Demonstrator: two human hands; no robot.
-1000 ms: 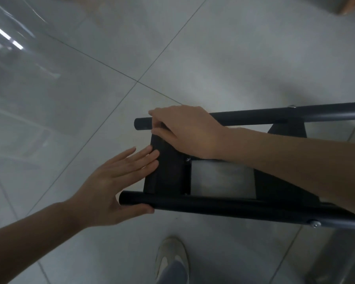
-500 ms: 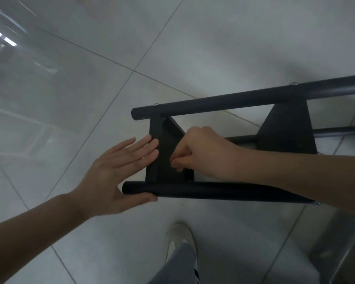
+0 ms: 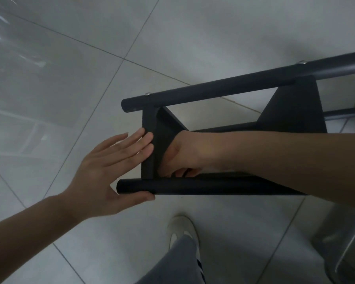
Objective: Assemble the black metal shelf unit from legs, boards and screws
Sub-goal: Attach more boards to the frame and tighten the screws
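Observation:
The black metal shelf unit lies on its side on the tiled floor. Its far leg [image 3: 223, 87] and near leg [image 3: 193, 187] run left to right, joined by the end board [image 3: 148, 140] and a second board [image 3: 295, 107]. My left hand [image 3: 111, 171] presses flat against the outside of the end board, thumb under the near leg's tip. My right hand [image 3: 184, 154] reaches inside the frame behind the end board, fingers curled down at the corner by the near leg. What those fingers hold is hidden. Silver screw heads [image 3: 147, 94] show on the far leg.
A third leg [image 3: 346, 112] shows past the second board at the right. My white shoe [image 3: 180, 230] and grey trouser leg [image 3: 172, 263] stand just below the near leg. A shiny metal object [image 3: 344, 242] fills the bottom right corner. Pale floor tiles [image 3: 70, 58] spread to the left and behind.
My right hand left the far leg's top, drew into a fist and dropped inside the frame towards the near leg. The left hand stayed pressed on the end board.

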